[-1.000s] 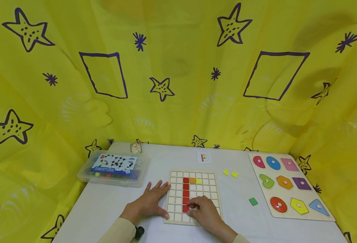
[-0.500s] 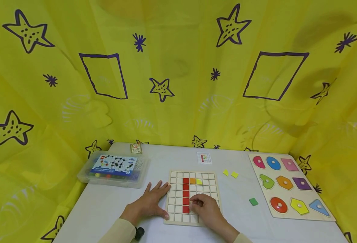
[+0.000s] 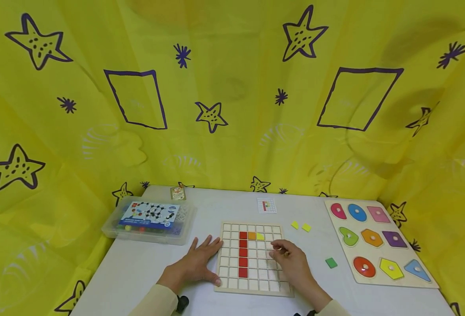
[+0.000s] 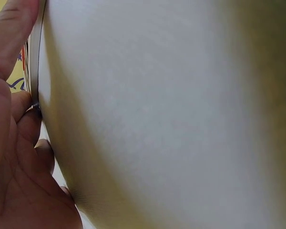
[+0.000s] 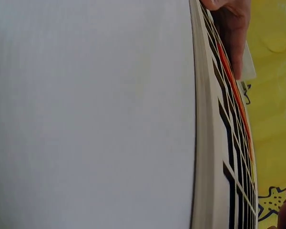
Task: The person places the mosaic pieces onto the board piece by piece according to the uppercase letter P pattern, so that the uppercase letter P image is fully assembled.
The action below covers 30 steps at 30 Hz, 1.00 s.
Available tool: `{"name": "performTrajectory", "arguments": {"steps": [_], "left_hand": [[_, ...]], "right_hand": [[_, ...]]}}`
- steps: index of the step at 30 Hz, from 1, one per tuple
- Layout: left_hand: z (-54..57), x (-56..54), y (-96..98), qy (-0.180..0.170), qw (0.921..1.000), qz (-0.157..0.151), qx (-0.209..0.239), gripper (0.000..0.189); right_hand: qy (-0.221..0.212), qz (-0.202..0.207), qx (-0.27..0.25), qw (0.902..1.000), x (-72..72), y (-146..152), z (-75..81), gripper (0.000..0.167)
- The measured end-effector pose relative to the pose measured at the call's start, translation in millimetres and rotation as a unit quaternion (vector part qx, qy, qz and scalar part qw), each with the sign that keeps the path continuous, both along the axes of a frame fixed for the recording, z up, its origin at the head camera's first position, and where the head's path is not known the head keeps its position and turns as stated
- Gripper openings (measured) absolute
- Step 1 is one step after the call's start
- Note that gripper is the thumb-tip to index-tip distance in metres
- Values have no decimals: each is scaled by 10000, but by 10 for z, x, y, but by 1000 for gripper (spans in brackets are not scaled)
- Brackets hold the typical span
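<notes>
A wooden grid board point(image 3: 264, 286) lies flat on the white table. Set into it is a column of several red tiles point(image 3: 243, 253), with an orange tile point(image 3: 252, 236) and a yellow tile point(image 3: 260, 236) to the right of its top. My left hand point(image 3: 196, 263) rests with spread fingers at the board's left edge, thumb near the lower left corner. Over the board's right side hovers my right hand point(image 3: 293, 265), fingers loosely bent, thumb and forefinger apart with nothing seen between them. In the left wrist view, the left hand point(image 4: 19, 157) shows beside the board's edge.
A small printed grid card point(image 3: 267, 206) lies behind the board. Loose yellow pieces point(image 3: 306, 227) and a green square tile point(image 3: 331, 263) lie to its right. Further right is a shape puzzle board point(image 3: 374, 253). A clear plastic box point(image 3: 145, 236) stands at left, near a small card point(image 3: 178, 193).
My right hand has left the lowest red tile and moved right and away from me, to the board's right side. The left hand has stayed in place.
</notes>
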State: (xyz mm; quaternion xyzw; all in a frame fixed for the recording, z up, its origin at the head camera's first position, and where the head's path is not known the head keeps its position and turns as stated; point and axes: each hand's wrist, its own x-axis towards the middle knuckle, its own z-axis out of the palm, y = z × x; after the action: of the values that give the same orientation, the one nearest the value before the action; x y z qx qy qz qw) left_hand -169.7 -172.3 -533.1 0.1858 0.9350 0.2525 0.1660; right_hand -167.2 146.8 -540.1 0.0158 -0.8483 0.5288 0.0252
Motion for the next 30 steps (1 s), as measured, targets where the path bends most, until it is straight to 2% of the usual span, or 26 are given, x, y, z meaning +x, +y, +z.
{"name": "performTrajectory", "arguments": {"steps": [9,17,20,25,30], "left_hand": [[-13,-4,0,7,10000,6,-64,119],[-23,0,-3,17,10000,-25,-37,119],[-21,-3,4,17,10000,-33,-28,119],[-24,-5,3,-16,10000,2,-39,119],[-9,-1,5,-38,10000,39,-47,119]], "right_hand": [[62,-552,182,9983,-109,470,30,34],[-124,-941,792,9923,-64,973,42,37],[-325,-940,1140,9885,-24,1173,47,40],[-582,-562,1693,9822,28,1418,66,48],[-671,-310,1893,9791,32,1504,45,51]]}}
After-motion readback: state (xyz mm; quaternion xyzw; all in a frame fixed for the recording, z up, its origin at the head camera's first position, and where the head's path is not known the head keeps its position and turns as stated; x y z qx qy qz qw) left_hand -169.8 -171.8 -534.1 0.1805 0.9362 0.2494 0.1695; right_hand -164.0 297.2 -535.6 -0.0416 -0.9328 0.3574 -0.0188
